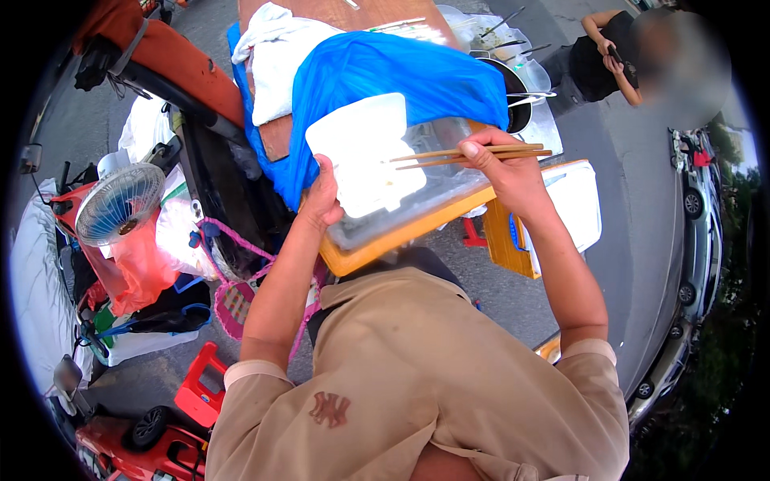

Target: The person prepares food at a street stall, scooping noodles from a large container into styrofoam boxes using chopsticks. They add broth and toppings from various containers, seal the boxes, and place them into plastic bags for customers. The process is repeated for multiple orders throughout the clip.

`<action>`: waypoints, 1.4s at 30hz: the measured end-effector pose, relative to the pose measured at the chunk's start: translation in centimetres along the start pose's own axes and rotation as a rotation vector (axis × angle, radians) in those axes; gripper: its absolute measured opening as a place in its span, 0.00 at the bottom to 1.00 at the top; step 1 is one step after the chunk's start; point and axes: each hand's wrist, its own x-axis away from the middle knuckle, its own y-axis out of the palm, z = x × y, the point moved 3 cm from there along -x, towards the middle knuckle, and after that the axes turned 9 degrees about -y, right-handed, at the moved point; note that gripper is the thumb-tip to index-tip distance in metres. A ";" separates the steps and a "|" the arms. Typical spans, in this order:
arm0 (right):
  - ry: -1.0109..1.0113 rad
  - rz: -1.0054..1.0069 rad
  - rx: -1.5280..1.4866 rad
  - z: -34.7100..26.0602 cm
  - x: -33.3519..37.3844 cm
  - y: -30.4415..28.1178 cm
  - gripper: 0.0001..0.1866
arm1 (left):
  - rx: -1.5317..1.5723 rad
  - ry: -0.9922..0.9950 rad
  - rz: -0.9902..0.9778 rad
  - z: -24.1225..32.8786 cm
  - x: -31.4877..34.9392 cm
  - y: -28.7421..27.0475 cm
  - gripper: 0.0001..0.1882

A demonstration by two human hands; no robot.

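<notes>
My left hand (322, 196) grips a white foam takeaway box (359, 132) at its left edge, thumb up and fingers mostly hidden beneath. The box stands open, and glare hides whatever lies in it. A pair of wooden chopsticks (517, 151) is held in my right hand (507, 172), with the tips over the box's right part. Under both hands is a wood-edged case (357, 258) lined with clear plastic (437, 204). A blue plastic sheet (381, 68) is bunched just beyond the box.
A white cloth (277, 64) and dark pot (520, 96) sit beyond the case. To the left are a fan (120, 204), pink-handled basket (233, 309) and red stool (200, 385). At right are a white-lidded box (573, 204), a person (605, 60) and parked cars (694, 232).
</notes>
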 end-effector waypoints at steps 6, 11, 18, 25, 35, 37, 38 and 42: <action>-0.078 0.248 -0.137 0.7 2.0 -1.0 0.13 | -0.063 0.036 0.014 1.4 0.5 0.5 0.67; -0.329 0.031 0.040 -0.3 3.9 3.7 0.08 | -0.053 0.121 0.049 1.8 0.3 2.4 0.67; -0.451 -0.092 0.187 -2.8 4.4 5.1 0.08 | 0.124 0.174 0.069 1.7 -0.3 3.5 0.70; -0.634 -0.281 0.364 -3.2 4.7 6.8 0.08 | 0.295 0.064 0.059 0.3 -1.3 1.8 0.43; 0.194 0.496 -0.067 3.8 6.0 -0.7 0.12 | 0.298 0.016 0.064 0.9 2.2 1.1 0.29; 0.367 0.483 -0.560 9.0 5.8 2.8 0.13 | 0.344 0.004 0.034 0.8 3.0 1.8 0.35; 0.426 0.534 -0.800 10.1 5.8 4.2 0.14 | 0.390 0.000 0.012 0.8 3.4 1.8 0.39; 0.004 0.546 -0.461 4.8 6.3 7.0 0.10 | 0.458 0.015 -0.114 1.9 5.2 2.3 0.53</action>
